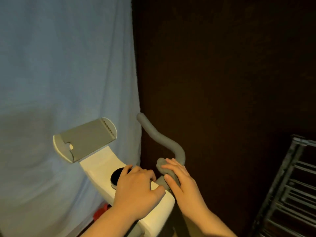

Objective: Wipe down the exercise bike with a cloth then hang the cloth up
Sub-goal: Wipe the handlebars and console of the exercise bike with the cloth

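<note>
The exercise bike's white frame (100,164) rises from the bottom centre to a grey tablet holder (85,140). A round black knob (116,177) sits on the frame. A grey curved handlebar (159,135) bends up to the right. My left hand (136,190) rests on the white frame, fingers curled over its edge beside the knob. My right hand (181,182) holds a bunched grey cloth (164,165) against the base of the handlebar, fingers wrapped round it.
A pale blue sheet (65,65) hangs behind the bike on the left. A dark wall (222,74) fills the right. A dark metal rack (290,189) with horizontal bars stands at the lower right. Something red (100,212) lies below the frame.
</note>
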The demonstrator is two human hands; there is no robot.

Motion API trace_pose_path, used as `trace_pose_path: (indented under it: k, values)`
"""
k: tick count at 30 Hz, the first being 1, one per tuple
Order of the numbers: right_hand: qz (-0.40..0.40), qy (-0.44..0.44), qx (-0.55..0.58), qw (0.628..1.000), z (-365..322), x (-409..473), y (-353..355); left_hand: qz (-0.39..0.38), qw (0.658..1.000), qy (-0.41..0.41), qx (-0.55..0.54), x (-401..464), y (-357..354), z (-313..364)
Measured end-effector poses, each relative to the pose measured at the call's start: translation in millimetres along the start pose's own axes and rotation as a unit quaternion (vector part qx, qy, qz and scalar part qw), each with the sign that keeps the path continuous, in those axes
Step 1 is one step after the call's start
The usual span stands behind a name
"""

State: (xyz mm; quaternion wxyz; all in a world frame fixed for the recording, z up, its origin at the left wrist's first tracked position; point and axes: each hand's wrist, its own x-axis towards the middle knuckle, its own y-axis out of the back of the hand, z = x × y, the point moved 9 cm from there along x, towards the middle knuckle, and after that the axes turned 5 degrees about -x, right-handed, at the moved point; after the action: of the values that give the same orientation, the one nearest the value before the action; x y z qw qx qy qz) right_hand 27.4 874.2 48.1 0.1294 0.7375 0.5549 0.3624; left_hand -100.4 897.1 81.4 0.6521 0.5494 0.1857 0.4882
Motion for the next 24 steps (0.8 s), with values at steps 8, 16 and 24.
trace_pose_path:
  k: [8, 16, 24]
  values:
    - [0.059, -0.054, 0.006, 0.997, 7.2, 5.7, -1.1, -0.021, 1.0, 0.009, 0.004, 1.0, 0.5, 1.7]
    - [0.082, -0.138, 0.055, 0.985, 11.5, 3.9, -3.1, -0.033, 0.999, 0.008, 0.007, -0.9, 1.1, 3.5]
    - [0.157, -0.244, 0.216, 0.932, 22.4, -6.3, -7.1, -0.044, 0.999, 0.013, 0.009, -0.3, 0.0, 2.4]
